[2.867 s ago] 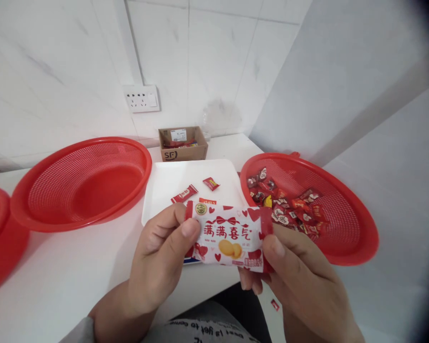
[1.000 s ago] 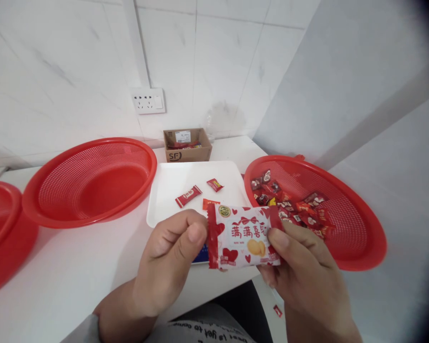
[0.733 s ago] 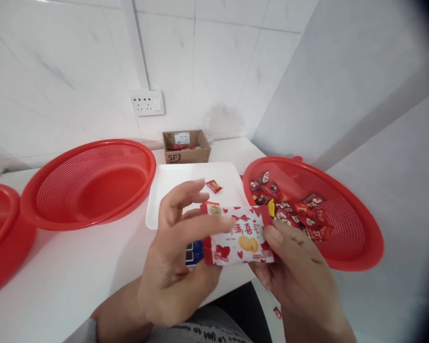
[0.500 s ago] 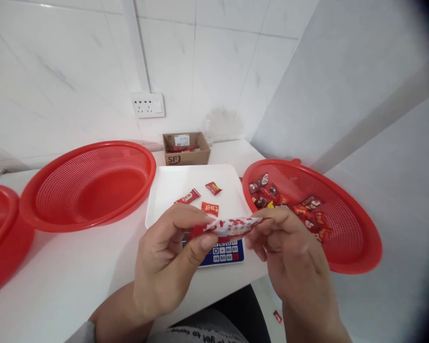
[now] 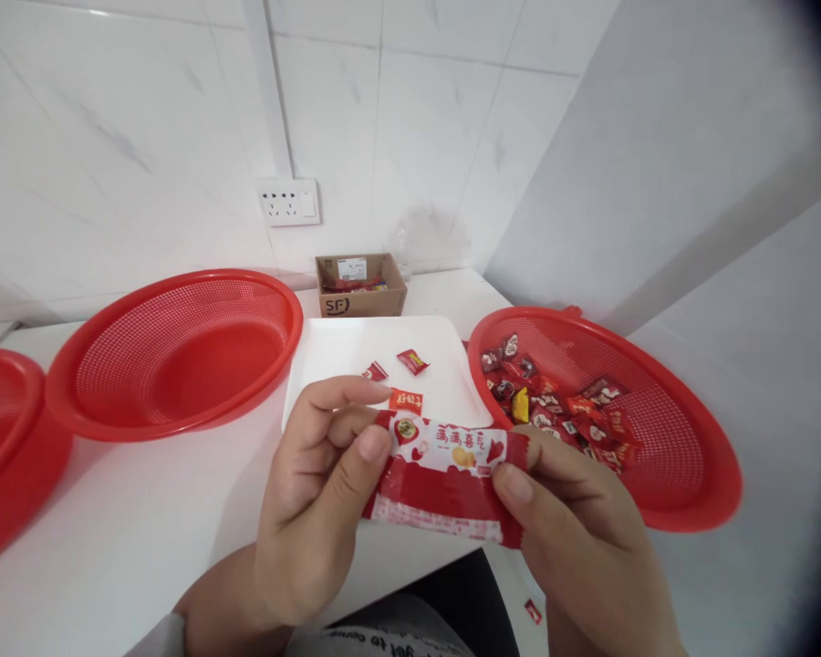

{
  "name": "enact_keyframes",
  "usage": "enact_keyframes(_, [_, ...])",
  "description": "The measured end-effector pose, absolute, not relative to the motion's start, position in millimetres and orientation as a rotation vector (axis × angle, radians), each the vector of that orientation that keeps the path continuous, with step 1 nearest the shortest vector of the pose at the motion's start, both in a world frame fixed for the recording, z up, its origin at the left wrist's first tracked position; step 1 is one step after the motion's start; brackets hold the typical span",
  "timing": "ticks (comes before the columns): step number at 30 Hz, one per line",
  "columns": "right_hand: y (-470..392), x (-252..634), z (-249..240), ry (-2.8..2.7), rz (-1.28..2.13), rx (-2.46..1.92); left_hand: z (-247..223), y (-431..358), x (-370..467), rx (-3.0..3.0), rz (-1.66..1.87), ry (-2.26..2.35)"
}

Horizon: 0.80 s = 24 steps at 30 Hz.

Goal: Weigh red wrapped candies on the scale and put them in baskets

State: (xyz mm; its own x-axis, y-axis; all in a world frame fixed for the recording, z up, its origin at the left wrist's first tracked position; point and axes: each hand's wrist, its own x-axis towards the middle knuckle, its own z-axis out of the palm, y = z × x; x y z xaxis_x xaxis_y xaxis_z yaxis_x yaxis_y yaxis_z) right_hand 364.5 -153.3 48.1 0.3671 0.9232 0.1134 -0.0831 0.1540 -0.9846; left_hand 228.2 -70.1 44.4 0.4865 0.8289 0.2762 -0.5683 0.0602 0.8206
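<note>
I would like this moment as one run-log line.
left hand: holds packet end | right hand: holds other end | white tray: wrapped sweets on it

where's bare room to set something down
Bare table shows between the left hand and the left baskets, and right of the cardboard box; the back left corner of the tray is bare. Crowded: the right basket, with sweets, and the tray's middle, where three small packets lie beyond the held packet.

The tray [image 5: 342, 342] lies before a box [image 5: 369, 305], between baskets [image 5: 229, 365]
</note>
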Motion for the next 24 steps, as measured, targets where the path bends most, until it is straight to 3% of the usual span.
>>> enact_keyframes(7, [-158.4,366.3,44.1,-0.865,0.986,-1.152,45.2,-75.9,231.8,1.173,1.168,0.177])
enact_keyframes(12, [-155.0,367.5,42.5,-0.850,1.017,-1.115,40.1,-75.5,227.7,1.300,1.245,0.344])
enact_keyframes(24, [-146.9,368.4,47.2,-0.801,0.983,-1.156,44.1,-69.3,220.6,1.202,0.936,0.279])
